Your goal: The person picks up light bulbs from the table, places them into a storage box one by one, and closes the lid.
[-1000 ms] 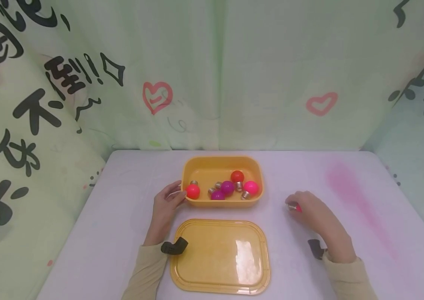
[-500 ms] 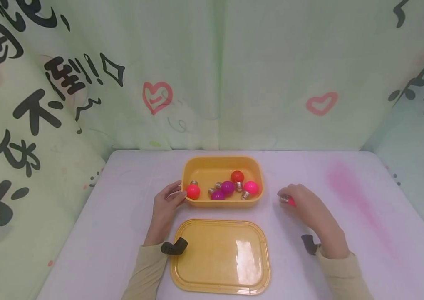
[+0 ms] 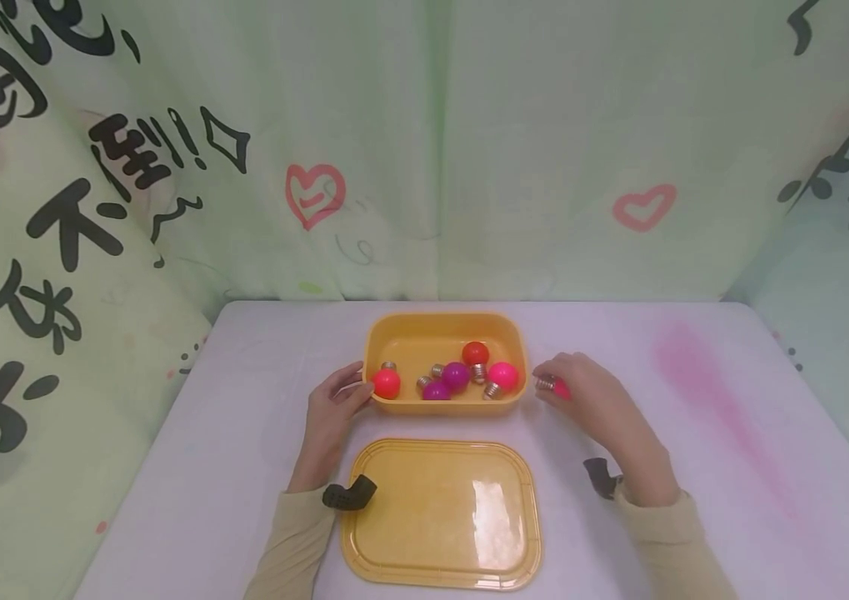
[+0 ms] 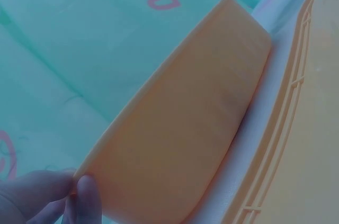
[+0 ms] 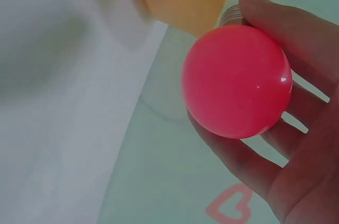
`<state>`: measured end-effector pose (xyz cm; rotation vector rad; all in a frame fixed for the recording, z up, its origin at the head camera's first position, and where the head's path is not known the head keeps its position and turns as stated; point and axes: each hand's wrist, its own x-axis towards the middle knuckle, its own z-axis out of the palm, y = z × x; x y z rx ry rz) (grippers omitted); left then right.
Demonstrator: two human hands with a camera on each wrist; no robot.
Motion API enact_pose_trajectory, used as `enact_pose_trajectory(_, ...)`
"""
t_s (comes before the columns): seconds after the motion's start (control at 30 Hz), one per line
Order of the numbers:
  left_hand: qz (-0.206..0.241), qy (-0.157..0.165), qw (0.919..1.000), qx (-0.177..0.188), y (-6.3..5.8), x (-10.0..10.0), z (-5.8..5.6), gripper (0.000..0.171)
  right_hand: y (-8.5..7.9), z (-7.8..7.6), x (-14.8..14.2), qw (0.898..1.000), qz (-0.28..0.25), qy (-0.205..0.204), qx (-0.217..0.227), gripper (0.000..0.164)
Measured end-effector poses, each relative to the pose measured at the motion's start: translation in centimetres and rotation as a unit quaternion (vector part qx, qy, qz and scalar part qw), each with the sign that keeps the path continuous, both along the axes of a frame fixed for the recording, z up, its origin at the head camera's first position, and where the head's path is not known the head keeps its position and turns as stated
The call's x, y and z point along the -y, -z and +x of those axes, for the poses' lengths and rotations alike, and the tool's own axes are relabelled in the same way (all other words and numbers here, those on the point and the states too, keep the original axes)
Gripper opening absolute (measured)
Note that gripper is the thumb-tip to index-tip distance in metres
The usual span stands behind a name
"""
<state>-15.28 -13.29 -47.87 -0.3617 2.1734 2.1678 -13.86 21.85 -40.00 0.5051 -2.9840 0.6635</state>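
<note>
the right hand [image 3: 595, 398] was gripping a reddish bulb [image 5: 237, 82] with its fingers [image 5: 241, 159], just beside the yellow box [image 3: 409, 346]. the left hand [image 3: 334, 412], with fingers closed on the rim, was pinching the box's opposite end. five other bulbs [image 3: 456, 377] lay inside, and a flat tray [image 3: 431, 517] lay on the bench [image 3: 192, 500].

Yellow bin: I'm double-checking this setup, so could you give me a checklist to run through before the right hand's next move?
1. Right hand grips the pink-red bulb: ok.
2. Left hand pinches the rim of the yellow bin: ok.
3. Held bulb over the bin's opening: not ok, it is outside, to the right.
4. Bare floor among the bulbs inside: ok, at the back left.
5. Held bulb's hidden side undamaged: cannot tell.
</note>
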Motion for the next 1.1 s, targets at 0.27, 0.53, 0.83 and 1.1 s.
enact_pose_trajectory(0.27, 0.001, -0.003, 1.0, 0.004, -0.1, -0.1, 0.1, 0.045, -0.5, -0.5, 1.6, 0.999, -0.011, -0.02, -0.033, 0.031)
enact_pose_trajectory(0.53, 0.003, -0.002, 1.0, -0.002, -0.1, -0.2, 0.2, 0.045, -0.6, -1.5, 3.3, 0.998, -0.023, -0.035, -0.037, 0.027)
enact_pose_trajectory(0.83, 0.004, -0.002, 1.0, -0.002, -0.2, -0.2, 0.2, 0.045, -0.2, -2.6, 5.2, 0.999, -0.035, -0.034, -0.016, 0.021)
enact_pose_trajectory(1.1, -0.001, -0.004, 1.0, -0.006, 0.0, -0.1, -0.1, 0.048, 0.3, -3.2, 6.6, 0.998, -0.034, -0.047, -0.008, 0.023)
